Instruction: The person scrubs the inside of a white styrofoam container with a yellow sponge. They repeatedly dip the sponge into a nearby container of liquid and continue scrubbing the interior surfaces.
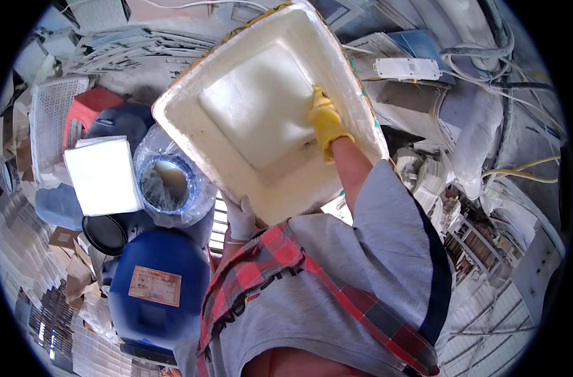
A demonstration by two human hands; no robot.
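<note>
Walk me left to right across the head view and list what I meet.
White basket → white panels → plastic-wrapped container → box, with the yellow-gloved right hand reaching into it → white strip → yellow cord.

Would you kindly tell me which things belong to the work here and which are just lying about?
Apparently in use:
large white box
right hand, yellow-gloved, inside it
left hand, pale-gloved, at its edge

Seemingly lying about:
blue drum
white basket
black lid
</note>
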